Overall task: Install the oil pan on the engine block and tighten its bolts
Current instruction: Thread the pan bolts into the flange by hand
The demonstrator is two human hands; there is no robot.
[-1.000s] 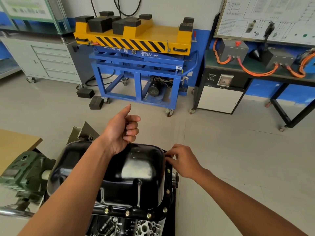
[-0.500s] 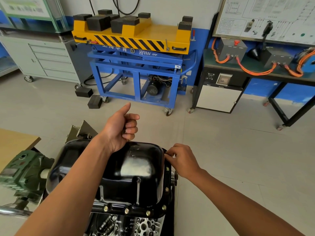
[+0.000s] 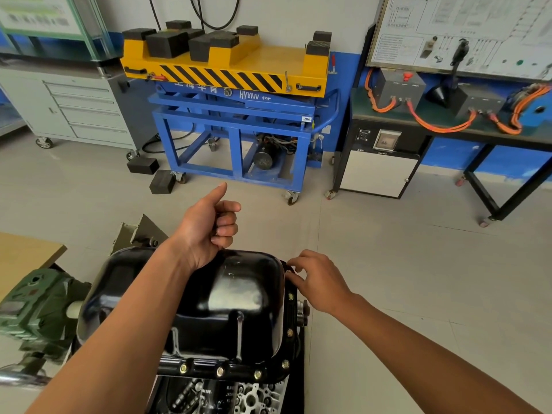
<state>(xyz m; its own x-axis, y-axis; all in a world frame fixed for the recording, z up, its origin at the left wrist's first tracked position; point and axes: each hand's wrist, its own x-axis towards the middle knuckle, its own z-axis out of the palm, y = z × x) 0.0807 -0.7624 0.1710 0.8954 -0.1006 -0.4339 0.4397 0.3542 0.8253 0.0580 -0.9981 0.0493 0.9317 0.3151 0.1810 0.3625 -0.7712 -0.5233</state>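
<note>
The black oil pan (image 3: 233, 294) sits upside-down on the engine block (image 3: 227, 395) at the bottom centre. Brass-coloured bolts (image 3: 220, 371) stand in its near flange and along its right flange. My left hand (image 3: 206, 231) hovers over the pan's far edge as a closed fist with the thumb up, holding nothing. My right hand (image 3: 319, 282) rests at the pan's far right corner. Its fingertips pinch a flange bolt there, which the fingers mostly hide.
A green gearbox (image 3: 38, 303) of the engine stand and a wooden tabletop (image 3: 21, 258) lie at the left. Across the bare floor stand a blue lift cart with a yellow top (image 3: 239, 115), a grey drawer cabinet (image 3: 74, 106), loose black blocks (image 3: 161, 182) and a black bench (image 3: 448, 130).
Both hands stay almost where they were. The right fingertips shift slightly at the pan's corner, and the camera view drifts a little.
</note>
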